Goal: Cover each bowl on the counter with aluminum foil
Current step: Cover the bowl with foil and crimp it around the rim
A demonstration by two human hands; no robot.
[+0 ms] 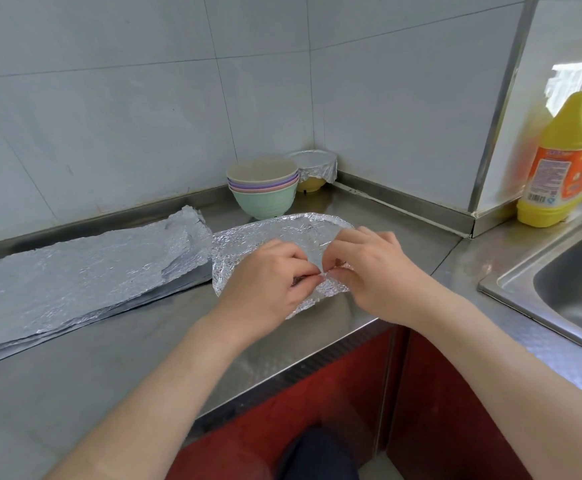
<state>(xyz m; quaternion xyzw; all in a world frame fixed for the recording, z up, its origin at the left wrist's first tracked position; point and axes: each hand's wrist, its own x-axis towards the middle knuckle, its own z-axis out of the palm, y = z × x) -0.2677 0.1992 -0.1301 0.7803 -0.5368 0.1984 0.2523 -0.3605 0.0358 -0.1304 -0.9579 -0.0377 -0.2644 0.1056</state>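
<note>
Both hands work at the near edge of a crinkled foil sheet [282, 230] lying mid-counter. The left hand [269, 271] and right hand [369, 268] meet there, fingers curled, each pinching the foil rim close to the other. Judged purpose: gathering the slack at one spot and crimping it down so the cover locks. The sheet domes slightly and spreads wide, which suggests a bowl beneath. The foil hides it entirely, so I cannot confirm the bowl or its colour. A stack of foil sheets [81, 271] lies flat on the left of the steel counter [127, 348], just beside the work spot, probably for easy reach. In the far corner stand the stacked bowls [263, 192], uncovered, cream on top and green at the bottom. They look parked as the remaining supply. Just right of the stack, against the wall, a yellow bowl [314, 168] already wears a foil cap, set out of the way as finished. A sink [566, 292] and a yellow detergent bottle [563, 168] are at right, well apart. Progress estimate: early, several bowls left.
</note>
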